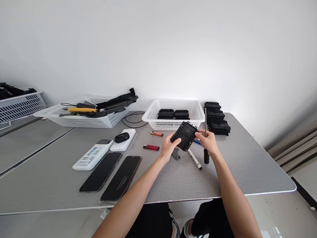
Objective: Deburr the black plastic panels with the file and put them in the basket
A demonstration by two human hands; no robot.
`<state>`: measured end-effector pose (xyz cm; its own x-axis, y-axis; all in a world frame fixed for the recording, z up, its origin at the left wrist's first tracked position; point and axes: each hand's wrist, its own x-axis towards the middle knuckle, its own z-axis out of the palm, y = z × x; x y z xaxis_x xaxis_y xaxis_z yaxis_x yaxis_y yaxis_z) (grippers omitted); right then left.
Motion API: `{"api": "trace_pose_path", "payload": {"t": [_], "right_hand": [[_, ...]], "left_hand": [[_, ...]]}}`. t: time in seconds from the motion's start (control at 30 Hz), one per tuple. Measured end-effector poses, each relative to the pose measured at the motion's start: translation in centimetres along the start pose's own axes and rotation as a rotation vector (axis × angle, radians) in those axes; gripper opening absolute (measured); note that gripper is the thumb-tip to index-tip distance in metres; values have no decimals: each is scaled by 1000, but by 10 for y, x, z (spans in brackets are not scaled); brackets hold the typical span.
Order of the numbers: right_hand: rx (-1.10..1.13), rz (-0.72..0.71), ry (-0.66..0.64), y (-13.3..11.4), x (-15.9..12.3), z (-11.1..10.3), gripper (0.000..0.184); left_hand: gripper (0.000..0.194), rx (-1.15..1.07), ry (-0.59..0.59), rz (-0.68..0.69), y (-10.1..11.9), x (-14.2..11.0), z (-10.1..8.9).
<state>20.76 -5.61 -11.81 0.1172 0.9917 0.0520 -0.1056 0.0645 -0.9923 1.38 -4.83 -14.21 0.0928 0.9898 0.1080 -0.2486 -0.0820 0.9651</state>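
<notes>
A black rectangular plastic plate with toothed edges (186, 135) is held tilted above the table, in front of the white basket. My left hand (169, 145) grips its left side, thumb on the upper face. At the plate's right edge are the fingertips of my right hand (208, 141), which also holds a screwdriver (206, 156) upright, its yellow-and-black handle down and its shaft pointing up. Below the plate lie a white marker (195, 160) and a small grey crumpled piece (176, 153). Something blue (197, 141) is partly hidden behind my right hand.
Similar black plates lie in the white basket (173, 124) and in stacks (218, 127) to its right. Two lighters (151, 147), two phones (121, 178), white power banks (92, 155) and a black oval case (122, 137) lie leftward. Another basket (99, 122) holds tools and straps.
</notes>
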Motion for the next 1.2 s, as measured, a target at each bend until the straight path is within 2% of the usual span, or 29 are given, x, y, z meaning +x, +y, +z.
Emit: {"api": "trace_pose_path", "payload": {"t": [0.2,0.27,0.4,0.5,0.57,0.67,0.8,1.03,1.1,1.2], "right_hand": [[-47,-21,-29,3,1,1,53],[-63,-29,-30,4,1,1,54],[-92,-47,-20,4,1,1,54],[-106,-62,5,3,0,0,52],[-111,-67,28,3,0,0,50],[-127,-83,47,2,-1,0,50],[-135,-90,-7,2,-3,4,50],[0,-81,-94,-7,-8,9,52],[-5,-102,-148,-9,-11,11,52],[-85,-103,-303,-11,-18,17,50]], "left_hand": [[33,177,-47,-44,0,1,-5],[37,198,-48,10,0,1,-4],[58,213,-110,123,6,0,-2],[52,180,-190,81,9,-1,-3],[48,126,-199,44,9,-1,-3],[47,99,-158,5,5,-2,-1],[48,127,-97,21,-1,-3,2],[38,300,120,345,-5,1,-5],[35,341,157,387,-5,1,-7],[33,361,184,403,-3,-1,-7]]}}
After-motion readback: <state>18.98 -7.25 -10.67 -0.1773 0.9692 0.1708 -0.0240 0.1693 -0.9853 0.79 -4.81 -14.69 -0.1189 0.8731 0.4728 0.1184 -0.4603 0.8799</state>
